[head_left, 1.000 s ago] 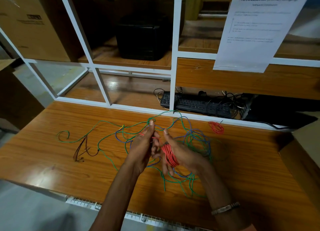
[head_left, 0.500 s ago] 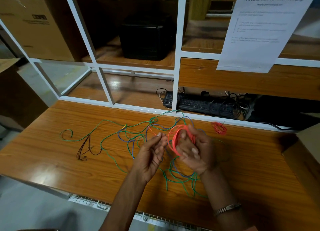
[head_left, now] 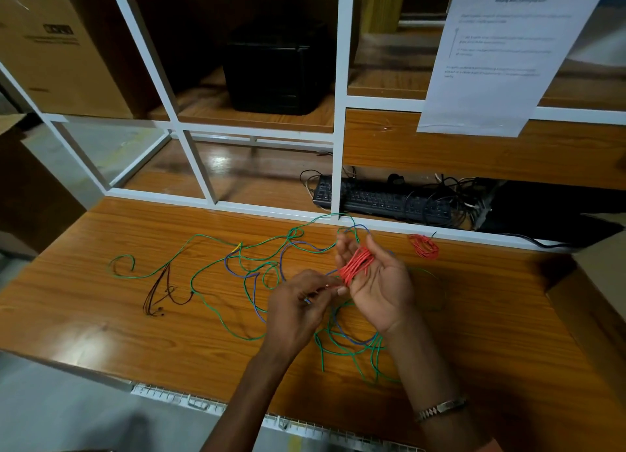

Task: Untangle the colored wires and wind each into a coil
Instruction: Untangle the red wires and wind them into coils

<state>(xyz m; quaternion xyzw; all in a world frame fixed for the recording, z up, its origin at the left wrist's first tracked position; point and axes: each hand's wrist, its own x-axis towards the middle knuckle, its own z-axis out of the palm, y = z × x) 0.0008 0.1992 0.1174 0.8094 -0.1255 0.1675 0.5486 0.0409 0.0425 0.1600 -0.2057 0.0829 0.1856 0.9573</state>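
A red wire coil point(head_left: 356, 265) is wrapped around the fingers of my right hand point(head_left: 377, 284), palm up over the table's middle. My left hand point(head_left: 298, 304) sits just left of it and pinches the red wire's loose end near the right thumb. Green wires point(head_left: 210, 272) and blue wires point(head_left: 252, 282) lie tangled across the wooden table point(head_left: 101, 326), partly under my hands. A second red coil point(head_left: 423, 245) lies near the back right edge. A dark brown wire point(head_left: 162, 292) lies at the left.
A white shelf frame point(head_left: 335, 113) rises along the table's back edge. Behind it lie a black keyboard point(head_left: 382, 202) with cables, a black box point(head_left: 274, 69), a cardboard box point(head_left: 57, 48), and a hanging paper sheet point(head_left: 501, 55). A cardboard flap point(head_left: 596, 302) stands at the right.
My right hand has turned palm up with the red loops gathered tight across its fingers. My left hand has dropped lower and pinched the red wire's end.
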